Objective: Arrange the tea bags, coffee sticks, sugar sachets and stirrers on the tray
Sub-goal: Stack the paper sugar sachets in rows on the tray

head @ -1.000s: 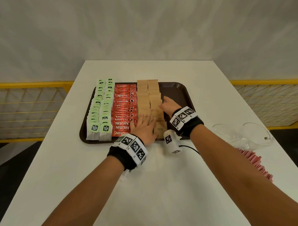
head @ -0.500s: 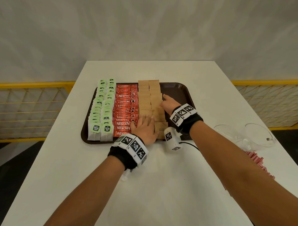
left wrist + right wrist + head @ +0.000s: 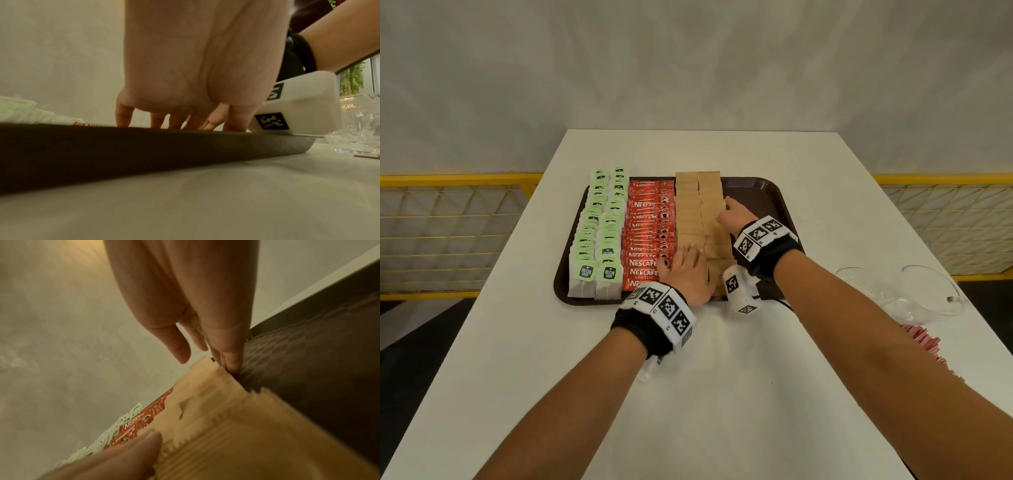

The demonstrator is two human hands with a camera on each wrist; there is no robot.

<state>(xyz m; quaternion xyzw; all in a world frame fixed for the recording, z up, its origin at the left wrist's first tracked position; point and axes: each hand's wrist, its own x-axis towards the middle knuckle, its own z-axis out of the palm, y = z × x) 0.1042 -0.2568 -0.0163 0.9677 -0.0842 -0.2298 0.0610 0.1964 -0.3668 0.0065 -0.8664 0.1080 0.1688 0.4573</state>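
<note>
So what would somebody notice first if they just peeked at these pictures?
Probably the brown tray on the white table, striped with green tea bags at the left, red coffee sticks in the middle and tan sugar sachets beside them. Both hands rest on the sachets: the left hand near, the right hand farther back.

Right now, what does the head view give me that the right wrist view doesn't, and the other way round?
Only the head view shows the left hand resting flat on the near brown sachets, the whole tray, the glass bowls and the red stirrers off the tray.

Only the right wrist view shows the fingertips set against the right edge of the brown sugar sachets, touching the tray floor.

Both show the right hand, the sachets, the red coffee sticks and the green tea bags.
</note>
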